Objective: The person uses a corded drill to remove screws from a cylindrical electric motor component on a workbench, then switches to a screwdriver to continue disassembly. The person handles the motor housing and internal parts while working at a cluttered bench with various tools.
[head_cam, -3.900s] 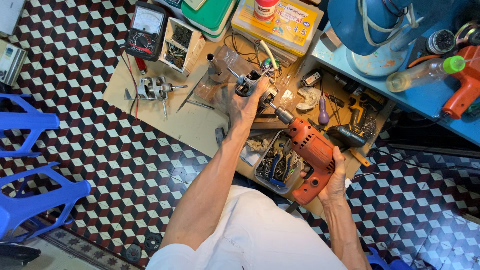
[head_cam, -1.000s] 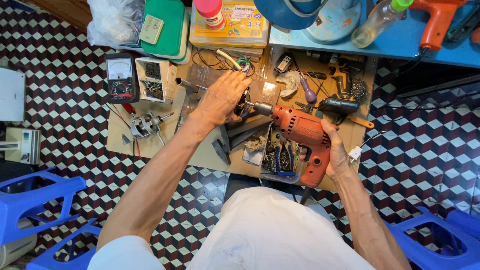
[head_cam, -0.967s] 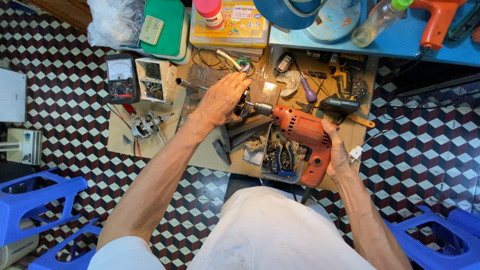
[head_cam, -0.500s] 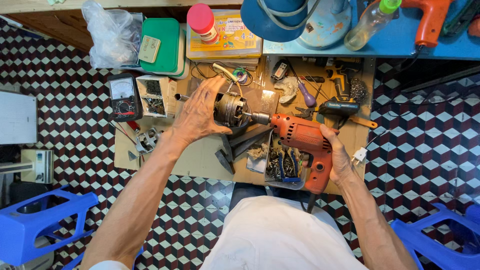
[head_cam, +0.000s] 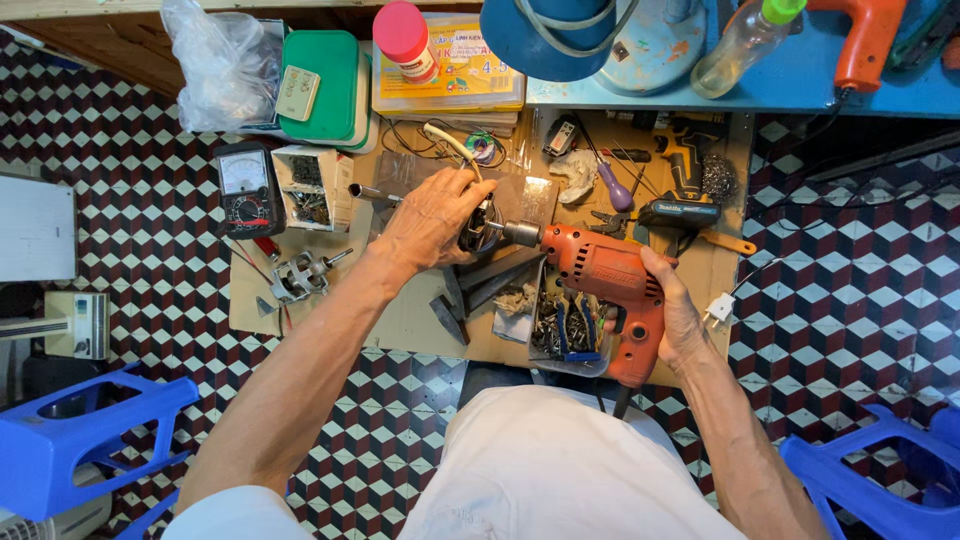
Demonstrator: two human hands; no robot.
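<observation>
I look down at a low wooden table (head_cam: 420, 320) full of tools. My right hand (head_cam: 672, 310) holds the orange drill (head_cam: 610, 285), with its fingers wrapped tight round the handle. The drill lies sideways, and its metal tip points left. My left hand (head_cam: 432, 218) sits over a round metal motor part (head_cam: 478, 228), fingers curled round it. The drill tip touches that part, which sits in the middle of the table, just under my palm.

Just below the drill is a small open tray (head_cam: 562, 330). It holds pliers with blue handles and a heap of dark metal bits. Left of my hand stands a little white box (head_cam: 310, 188) with small dark pieces in its parts; I cannot tell what they are. Beside it lies a black meter (head_cam: 247, 188) with a dial.

At the back I see a green box with a lid (head_cam: 320, 85), a clear plastic bag (head_cam: 218, 65), and a jar with a pink cap (head_cam: 405, 38).
</observation>
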